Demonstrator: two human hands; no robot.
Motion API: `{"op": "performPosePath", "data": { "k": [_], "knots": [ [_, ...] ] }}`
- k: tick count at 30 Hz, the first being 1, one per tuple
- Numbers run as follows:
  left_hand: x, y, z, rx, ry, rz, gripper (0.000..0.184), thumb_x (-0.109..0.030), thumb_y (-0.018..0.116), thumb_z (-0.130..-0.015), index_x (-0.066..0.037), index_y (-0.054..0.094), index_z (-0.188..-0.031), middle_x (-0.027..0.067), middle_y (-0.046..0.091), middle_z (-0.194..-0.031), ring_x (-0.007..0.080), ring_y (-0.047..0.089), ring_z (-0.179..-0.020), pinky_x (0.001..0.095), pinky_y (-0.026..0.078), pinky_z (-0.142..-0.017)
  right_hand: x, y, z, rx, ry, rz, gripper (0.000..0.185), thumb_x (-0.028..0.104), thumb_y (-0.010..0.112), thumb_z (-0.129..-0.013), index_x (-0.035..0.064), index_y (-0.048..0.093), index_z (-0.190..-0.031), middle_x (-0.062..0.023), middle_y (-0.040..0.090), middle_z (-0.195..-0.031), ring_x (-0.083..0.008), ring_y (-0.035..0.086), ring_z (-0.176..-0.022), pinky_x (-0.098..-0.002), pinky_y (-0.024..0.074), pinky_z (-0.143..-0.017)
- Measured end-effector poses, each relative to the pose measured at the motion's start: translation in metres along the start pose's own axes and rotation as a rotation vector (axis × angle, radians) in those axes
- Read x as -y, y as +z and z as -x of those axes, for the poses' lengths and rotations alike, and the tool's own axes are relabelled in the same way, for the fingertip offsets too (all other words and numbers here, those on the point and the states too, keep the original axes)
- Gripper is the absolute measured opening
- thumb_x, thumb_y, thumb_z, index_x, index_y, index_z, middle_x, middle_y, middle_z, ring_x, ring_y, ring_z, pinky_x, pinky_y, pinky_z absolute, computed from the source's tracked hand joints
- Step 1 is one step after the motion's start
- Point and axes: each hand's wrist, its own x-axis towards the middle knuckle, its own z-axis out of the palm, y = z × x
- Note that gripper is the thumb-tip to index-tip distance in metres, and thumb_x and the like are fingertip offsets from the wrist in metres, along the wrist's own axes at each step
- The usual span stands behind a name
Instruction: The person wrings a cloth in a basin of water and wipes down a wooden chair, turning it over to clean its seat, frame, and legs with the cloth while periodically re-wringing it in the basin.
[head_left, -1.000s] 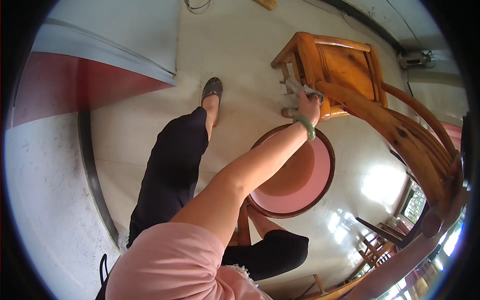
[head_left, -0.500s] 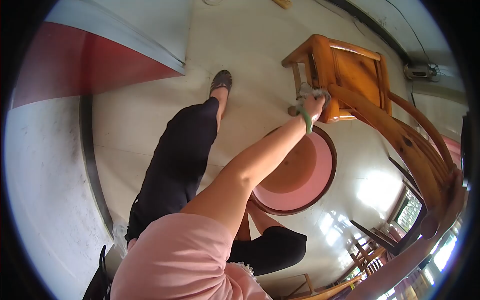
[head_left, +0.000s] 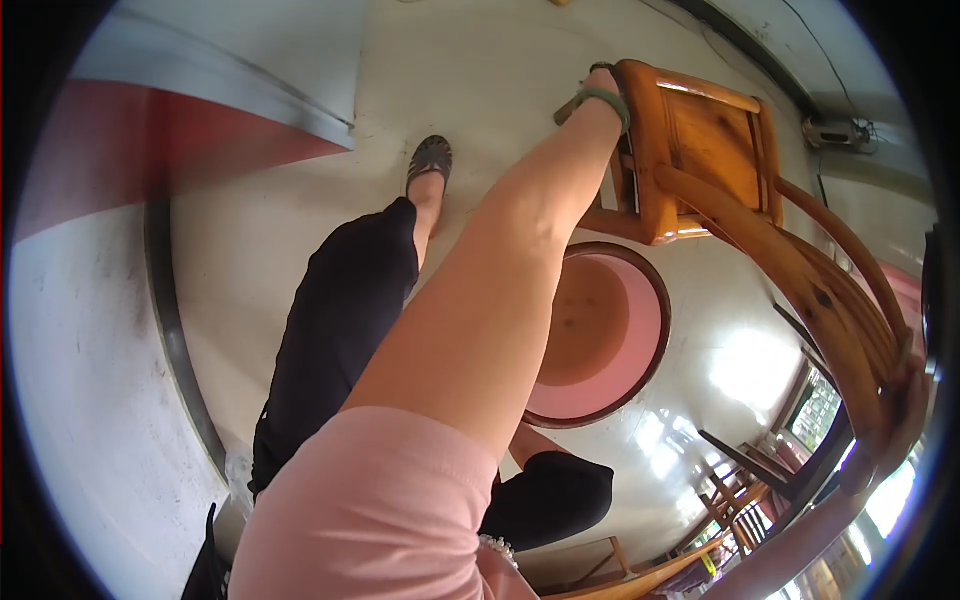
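Note:
A wooden chair [head_left: 705, 140] lies tipped over, its seat facing up towards me and its curved back [head_left: 825, 290] reaching to the right. My left hand [head_left: 600, 80], past a green bangle, is at the far end of the chair's frame by a leg. Its fingers are mostly hidden; the grey cloth it held a moment ago is barely visible. My right hand [head_left: 905, 400] is wrapped round the end of the chair's back. Below the seat stands a pink basin [head_left: 648, 340] with a dark rim, holding brownish water. My left forearm passes over its left side.
A red and white cabinet [head_left: 220, 120] juts in from the upper left, by a white wall [head_left: 90, 370]. My shoe [head_left: 430, 165] rests on the pale floor [head_left: 280, 220]. A small device [head_left: 838, 133] sits by the far wall. More wooden furniture [head_left: 735, 510] stands at lower right.
My left hand has moved up and away along the chair's frame, from the near corner to the far leg. The right hand keeps its hold. The view has shifted slightly.

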Motion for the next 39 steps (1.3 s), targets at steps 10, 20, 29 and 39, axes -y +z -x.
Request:
{"op": "performPosePath", "data": {
  "k": [10, 20, 29, 39],
  "knots": [
    [-0.003, 0.003, 0.052, -0.180, 0.079, -0.421, 0.041, -0.028, 0.032, -0.088, -0.004, 0.039, -0.122, 0.0186, 0.042, -0.123, 0.0288, 0.041, -0.112, 0.0350, 0.032, -0.094, -0.008, 0.000, 0.013, -0.043, 0.176, -0.245, 0.052, 0.030, 0.048, -0.085, -0.0023, 0.037, -0.124, -0.0136, 0.046, -0.119, -0.0232, 0.044, -0.111, -0.0320, 0.0318, -0.097],
    [0.091, -0.053, 0.077, 0.350, 0.512, -0.339, 0.045, -0.021, 0.036, -0.089, 0.000, 0.028, -0.128, 0.0182, 0.041, -0.124, 0.0274, 0.037, -0.118, 0.0309, 0.026, -0.098, -0.005, 0.011, 0.019, -0.098, 0.049, -0.388, 0.060, 0.036, 0.052, -0.083, -0.0038, 0.036, -0.124, -0.0130, 0.046, -0.121, -0.0189, 0.043, -0.113, -0.0305, 0.0309, -0.098],
    [0.171, -0.080, 0.124, 0.448, 0.639, -0.525, 0.039, -0.019, 0.038, -0.083, -0.005, 0.041, -0.119, 0.0153, 0.056, -0.103, 0.0333, 0.051, -0.098, 0.0365, 0.039, -0.083, 0.030, 0.012, 0.000, -0.180, 0.158, -0.220, 0.034, 0.023, 0.046, -0.089, -0.0029, 0.049, -0.111, -0.0053, 0.051, -0.089, -0.0141, 0.049, -0.082, -0.0260, 0.0413, -0.078],
    [0.079, -0.091, 0.098, 0.786, 1.274, -1.988, 0.046, -0.015, 0.049, -0.075, -0.021, 0.043, -0.120, -0.0024, 0.055, -0.105, 0.0159, 0.042, -0.108, 0.0391, 0.037, -0.079, 0.008, 0.009, -0.005, -0.154, 0.218, -0.397, 0.032, 0.025, 0.048, -0.087, -0.0009, 0.054, -0.105, -0.0036, 0.052, -0.086, -0.0106, 0.049, -0.079, -0.0222, 0.0401, -0.075]
  ]
}}
